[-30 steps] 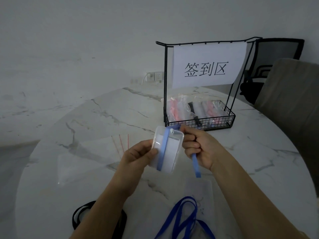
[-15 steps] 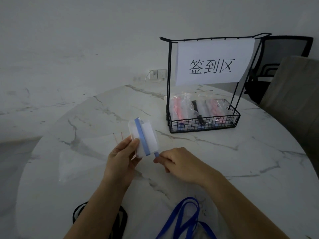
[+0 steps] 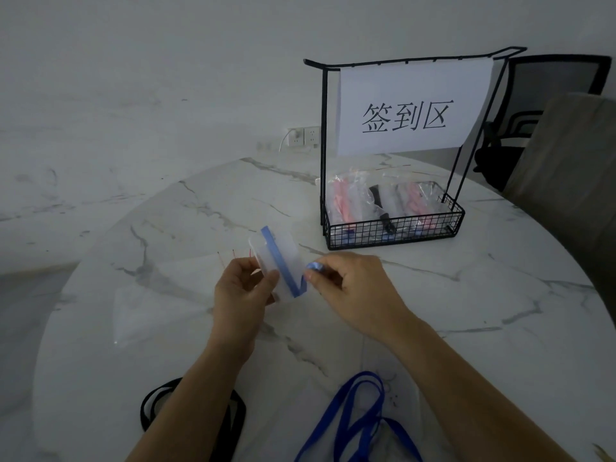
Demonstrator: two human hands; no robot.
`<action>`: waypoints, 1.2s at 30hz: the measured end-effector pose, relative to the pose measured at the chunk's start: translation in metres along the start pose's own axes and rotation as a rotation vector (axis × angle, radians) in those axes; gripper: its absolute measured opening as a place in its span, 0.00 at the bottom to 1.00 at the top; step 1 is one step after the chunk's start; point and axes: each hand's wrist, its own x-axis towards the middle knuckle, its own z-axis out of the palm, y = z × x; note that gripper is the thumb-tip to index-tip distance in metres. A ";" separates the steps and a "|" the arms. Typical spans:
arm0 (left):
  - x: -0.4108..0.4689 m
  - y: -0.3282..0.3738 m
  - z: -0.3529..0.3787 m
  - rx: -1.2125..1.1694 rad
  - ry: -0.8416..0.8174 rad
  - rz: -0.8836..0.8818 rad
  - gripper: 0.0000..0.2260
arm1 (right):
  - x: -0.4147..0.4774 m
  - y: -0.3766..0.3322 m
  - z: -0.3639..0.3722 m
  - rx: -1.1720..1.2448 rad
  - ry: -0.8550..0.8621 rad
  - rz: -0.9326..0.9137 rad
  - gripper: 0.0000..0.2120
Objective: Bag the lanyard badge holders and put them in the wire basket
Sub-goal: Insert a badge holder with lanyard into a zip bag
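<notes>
My left hand (image 3: 241,291) grips a clear badge holder (image 3: 278,261) above the marble table (image 3: 466,311), tilted with its top to the left. A light blue lanyard (image 3: 278,261) runs down across the holder's face. My right hand (image 3: 350,281) pinches the free end of that lanyard just right of the holder. The black wire basket (image 3: 393,230) stands at the back right and holds several bagged holders with pink and black straps. A clear zip bag (image 3: 160,301) with red lines lies flat to the left of my hands.
A white paper sign (image 3: 410,111) hangs on the basket's tall frame. A darker blue lanyard (image 3: 356,418) lies near the front edge, a black lanyard (image 3: 160,405) at the front left under my forearm. Chairs (image 3: 566,155) stand at the right behind the table.
The holder moved left and down from in front of the basket. My right hand carried the lanyard from the holder's top round its lower end and pinches the end beside it.
</notes>
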 end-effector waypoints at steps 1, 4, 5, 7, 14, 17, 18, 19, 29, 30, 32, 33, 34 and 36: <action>-0.001 0.000 -0.001 -0.027 -0.025 0.001 0.05 | 0.001 0.001 0.002 0.037 0.040 0.016 0.08; -0.004 0.002 -0.001 -0.072 -0.143 0.003 0.12 | 0.001 0.007 0.007 0.124 0.091 0.107 0.07; -0.005 0.002 0.002 -0.089 -0.197 -0.003 0.18 | 0.000 0.008 0.007 0.143 0.109 0.137 0.06; -0.007 0.003 0.002 -0.082 -0.267 -0.010 0.30 | -0.001 0.009 0.008 0.165 0.116 0.157 0.07; -0.013 0.004 0.011 -0.155 -0.213 -0.060 0.14 | -0.003 0.006 0.009 0.009 0.101 0.056 0.10; -0.010 0.003 0.010 -0.053 -0.169 -0.005 0.10 | -0.002 0.008 0.008 -0.049 0.122 0.041 0.12; -0.008 0.002 0.009 -0.027 -0.161 0.007 0.09 | -0.003 0.009 0.007 -0.060 0.124 0.040 0.12; -0.007 0.001 0.008 -0.012 -0.162 0.013 0.08 | -0.002 0.011 0.008 -0.051 0.125 0.045 0.12; -0.004 -0.012 0.007 0.137 -0.180 0.002 0.06 | -0.004 0.014 0.008 -0.199 0.032 0.045 0.10; -0.003 -0.012 0.005 0.143 -0.183 0.014 0.07 | -0.003 0.013 0.007 -0.212 -0.029 0.037 0.11; -0.003 -0.012 0.004 0.146 -0.196 0.035 0.08 | -0.002 0.013 0.003 -0.262 -0.136 0.021 0.17; -0.003 -0.011 0.004 0.150 -0.202 0.046 0.07 | -0.002 0.013 0.002 -0.306 -0.168 0.013 0.19; -0.003 -0.010 0.004 0.151 -0.211 0.060 0.07 | 0.000 0.013 0.001 -0.350 -0.185 0.004 0.19; -0.005 -0.009 0.005 0.150 -0.228 0.085 0.07 | 0.003 0.011 -0.002 -0.423 -0.214 -0.008 0.16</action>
